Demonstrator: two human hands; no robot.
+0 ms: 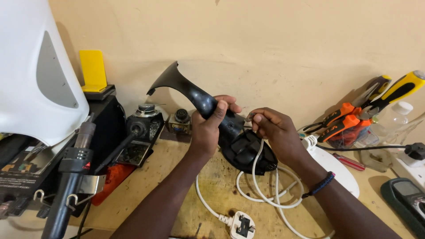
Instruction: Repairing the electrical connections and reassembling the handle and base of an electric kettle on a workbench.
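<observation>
While the left hand [211,126] grips a glossy curved black plastic handle [195,97] mid-frame, the right hand [276,132] pinches a smooth white cord [256,166].

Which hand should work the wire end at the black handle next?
Probably the right hand: its fingertips already pinch the wire end, while the left hand is wrapped around the black handle.

Both forearms extended forward, bare, converging at centre. Left hand [211,126] curled in tight fist-grip, thumb uppermost. Right hand [275,130] beside it, fingertips pinched together, dark braided band on wrist.
</observation>
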